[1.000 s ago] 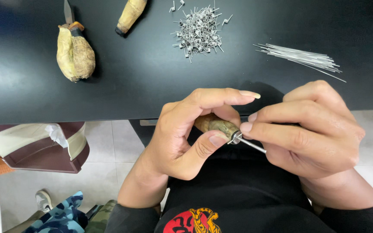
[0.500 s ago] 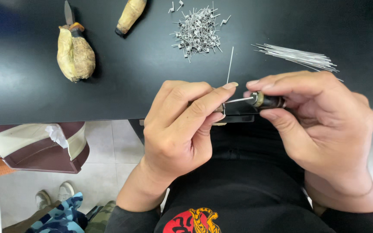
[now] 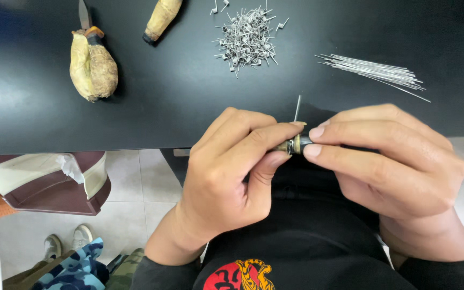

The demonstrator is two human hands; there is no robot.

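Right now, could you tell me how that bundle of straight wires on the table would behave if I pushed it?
The wires look thin and loose, so they would probably fan apart or roll. They seem light, and the table looks smooth, so they may slide easily.

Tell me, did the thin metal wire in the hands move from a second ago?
Yes. The wire now stands upright over the black table, pointing toward the pile of bent pieces. Earlier it pointed down to the right, below the table edge.
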